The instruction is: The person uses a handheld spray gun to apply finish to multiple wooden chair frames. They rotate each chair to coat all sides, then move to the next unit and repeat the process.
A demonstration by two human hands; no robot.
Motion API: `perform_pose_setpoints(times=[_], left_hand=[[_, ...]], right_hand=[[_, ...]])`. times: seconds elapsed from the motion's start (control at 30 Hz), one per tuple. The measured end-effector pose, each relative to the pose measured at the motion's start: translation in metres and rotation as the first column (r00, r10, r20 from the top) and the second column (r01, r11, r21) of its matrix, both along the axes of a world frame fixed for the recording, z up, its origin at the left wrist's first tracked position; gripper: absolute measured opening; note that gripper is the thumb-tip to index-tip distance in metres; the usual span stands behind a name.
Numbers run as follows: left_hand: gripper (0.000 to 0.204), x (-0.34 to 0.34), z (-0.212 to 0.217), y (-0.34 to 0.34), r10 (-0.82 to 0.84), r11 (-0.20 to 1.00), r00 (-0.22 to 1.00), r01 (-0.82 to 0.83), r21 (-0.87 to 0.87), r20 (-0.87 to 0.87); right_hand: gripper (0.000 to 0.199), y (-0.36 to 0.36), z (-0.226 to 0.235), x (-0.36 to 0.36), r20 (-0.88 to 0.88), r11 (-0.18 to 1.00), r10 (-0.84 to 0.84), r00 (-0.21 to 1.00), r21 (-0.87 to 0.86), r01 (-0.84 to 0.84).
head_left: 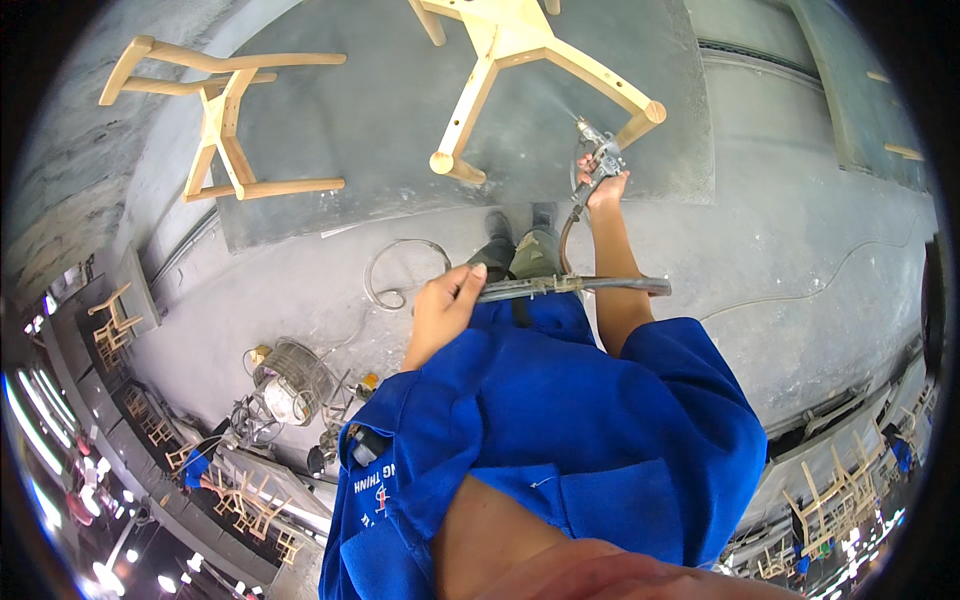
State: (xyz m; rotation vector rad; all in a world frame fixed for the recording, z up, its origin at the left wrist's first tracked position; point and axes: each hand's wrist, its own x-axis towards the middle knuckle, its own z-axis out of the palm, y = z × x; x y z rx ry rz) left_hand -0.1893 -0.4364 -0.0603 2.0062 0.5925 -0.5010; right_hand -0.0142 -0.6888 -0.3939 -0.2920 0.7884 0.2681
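My right hand (606, 186) is closed around a metal spray gun (598, 152) that points at a leg of an unpainted wooden chair frame (520, 50). A faint mist leaves the nozzle toward the leg's end. My left hand (445, 300) grips the grey hose (560, 287) that runs across my waist and curves up to the gun. I wear a blue work shirt; my shoes show below the hose.
A second wooden chair frame (225, 120) lies on the grey mat (400, 120) at the left. A hose loop (400, 270) lies on the concrete floor. A fan-like device with cables (285, 385) stands lower left. Stacked chair frames (840, 500) line the rim.
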Motion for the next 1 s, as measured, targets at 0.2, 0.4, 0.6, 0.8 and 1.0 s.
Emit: perform_pose_setpoints(times=[0.2, 0.4, 0.6, 0.8, 1.0], left_hand=[[0.044, 0.003, 0.001, -0.01, 0.06, 0.998, 0.998, -0.06, -0.011, 0.006], [0.044, 0.011, -0.002, -0.016, 0.096, 0.99, 0.995, -0.094, -0.108, 0.01], [0.041, 0.02, -0.015, -0.02, 0.124, 0.973, 0.982, -0.091, -0.214, 0.146], [0.041, 0.006, -0.027, 0.014, 0.356, 0.912, 0.934, -0.338, -0.233, 0.036], [0.043, -0.009, -0.015, 0.018, 0.342, 0.932, 0.933, -0.322, -0.164, 0.112]], right_hand=[[0.102, 0.015, -0.016, 0.011, -0.082, 0.981, 0.014, 0.997, -0.192, -0.029], [0.103, -0.046, -0.006, -0.017, -0.178, 0.93, 0.136, 0.975, -0.317, -0.187], [0.051, -0.095, 0.052, -0.041, -0.267, 0.433, 0.462, 0.846, -0.764, -0.477], [0.026, -0.062, 0.083, -0.019, -0.227, 0.191, 0.664, 0.713, -0.87, -0.455], [0.073, 0.017, 0.052, 0.022, -0.186, 0.857, 0.271, 0.944, -0.4, -0.325]])
